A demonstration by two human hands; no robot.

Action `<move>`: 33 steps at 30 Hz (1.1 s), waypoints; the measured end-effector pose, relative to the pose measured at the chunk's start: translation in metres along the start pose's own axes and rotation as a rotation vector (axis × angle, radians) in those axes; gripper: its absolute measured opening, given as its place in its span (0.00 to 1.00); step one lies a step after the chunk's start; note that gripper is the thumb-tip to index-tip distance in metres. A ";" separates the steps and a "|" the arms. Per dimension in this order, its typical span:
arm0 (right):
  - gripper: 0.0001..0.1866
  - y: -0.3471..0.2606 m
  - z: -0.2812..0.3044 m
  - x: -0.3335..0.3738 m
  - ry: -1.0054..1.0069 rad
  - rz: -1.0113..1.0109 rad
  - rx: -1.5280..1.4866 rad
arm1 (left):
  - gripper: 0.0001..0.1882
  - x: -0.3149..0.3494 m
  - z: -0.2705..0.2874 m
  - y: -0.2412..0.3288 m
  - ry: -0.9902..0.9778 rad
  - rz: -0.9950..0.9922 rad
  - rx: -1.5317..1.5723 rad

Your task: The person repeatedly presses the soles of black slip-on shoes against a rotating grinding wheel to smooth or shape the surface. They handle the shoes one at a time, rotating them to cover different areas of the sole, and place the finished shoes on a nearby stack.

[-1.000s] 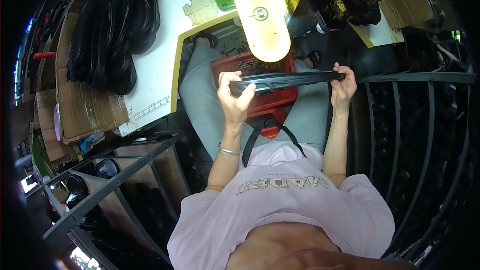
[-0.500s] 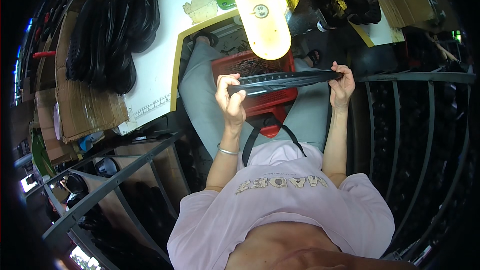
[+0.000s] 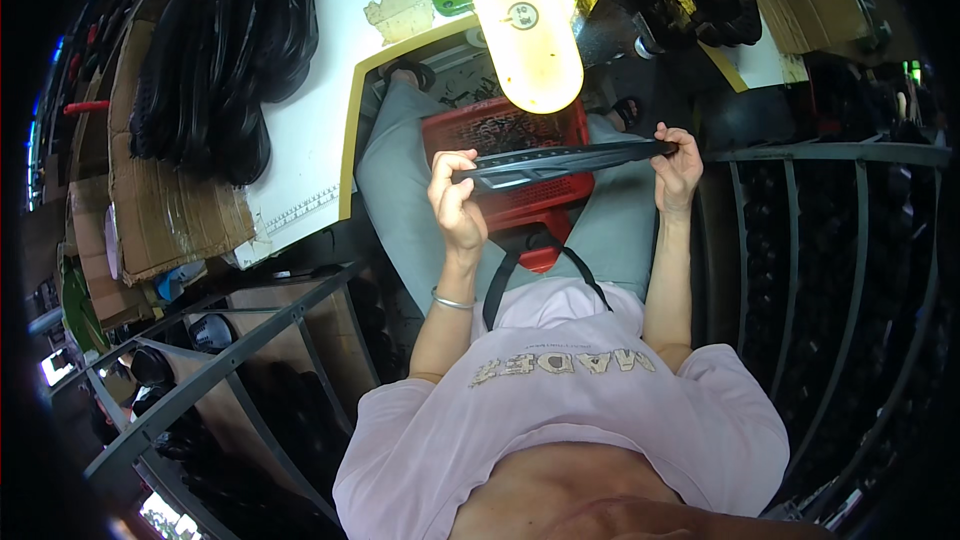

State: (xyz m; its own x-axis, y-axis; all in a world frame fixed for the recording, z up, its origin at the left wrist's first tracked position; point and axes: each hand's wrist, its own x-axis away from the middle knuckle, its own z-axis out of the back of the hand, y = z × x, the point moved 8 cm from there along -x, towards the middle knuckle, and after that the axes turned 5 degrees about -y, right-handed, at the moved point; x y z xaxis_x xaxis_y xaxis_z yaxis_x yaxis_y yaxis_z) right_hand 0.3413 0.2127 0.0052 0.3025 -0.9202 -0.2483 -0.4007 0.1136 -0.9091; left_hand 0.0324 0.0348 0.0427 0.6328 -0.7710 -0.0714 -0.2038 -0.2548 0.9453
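Note:
A long black shoe sole [image 3: 560, 162] is stretched between my two hands above my lap, seen edge-on with its side towards me. My left hand [image 3: 457, 202] grips one end, fingers over the top and thumb below. At the other end, my right hand [image 3: 677, 175] pinches the narrower tip. Below the sole, a red plastic basket [image 3: 545, 197] sits between my knees, with dark thin scraps in it. More black soles [image 3: 215, 70] lie stacked to the left.
A glowing oval lamp [image 3: 525, 50] hangs just beyond my hands. The white worktable [image 3: 335, 60] has a yellow-edged cutout around me. Cardboard [image 3: 185, 225] lies at left. Metal racks stand on both sides, the right rail [image 3: 830, 153] near my right hand. Dark equipment [image 3: 700, 0] is far right.
The sole has tilted slightly, so more of its side face shows. Both hands have shifted a little to the left and still hold its ends.

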 end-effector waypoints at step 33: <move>0.19 0.076 -0.039 0.032 -0.019 -0.439 0.246 | 0.13 -0.090 0.081 0.241 0.157 -0.776 -1.127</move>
State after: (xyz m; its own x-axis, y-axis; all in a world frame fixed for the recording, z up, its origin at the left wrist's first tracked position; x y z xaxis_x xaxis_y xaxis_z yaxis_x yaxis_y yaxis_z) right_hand 0.2868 0.1774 -0.0587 0.4137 -0.8941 0.1715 -0.0165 -0.1957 -0.9805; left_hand -0.1338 -0.0048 0.2510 0.3975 -0.5572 -0.7291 0.8993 0.0788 0.4301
